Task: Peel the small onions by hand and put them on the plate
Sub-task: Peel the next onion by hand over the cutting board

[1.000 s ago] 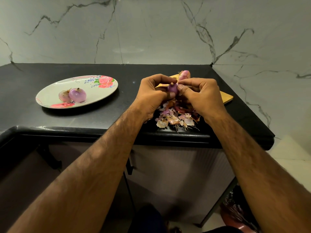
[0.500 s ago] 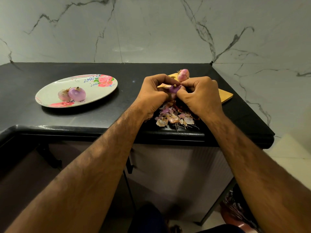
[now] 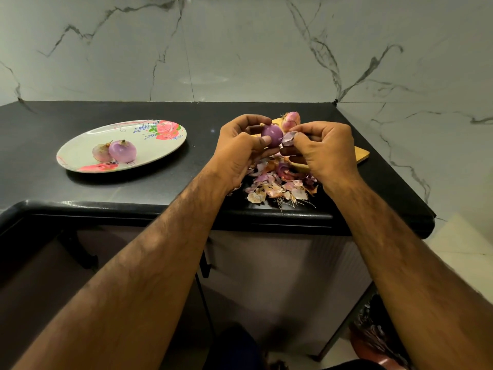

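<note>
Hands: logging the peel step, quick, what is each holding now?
Left hand: grips the small round purple onion.
Right hand: pinches a torn purple piece of onion skin.

We saw the left hand (image 3: pixel 237 149) and right hand (image 3: pixel 326 152) bare, both forearms (image 3: pixel 160 257) bare too and covered with dark hair; below the black stone counter (image 3: pixel 106 193) showed a dark blue garment (image 3: pixel 234 348).

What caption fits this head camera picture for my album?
Left hand holds a purple onion, right hand pinches a piece of skin; two peeled onions sit on the plate.
</note>
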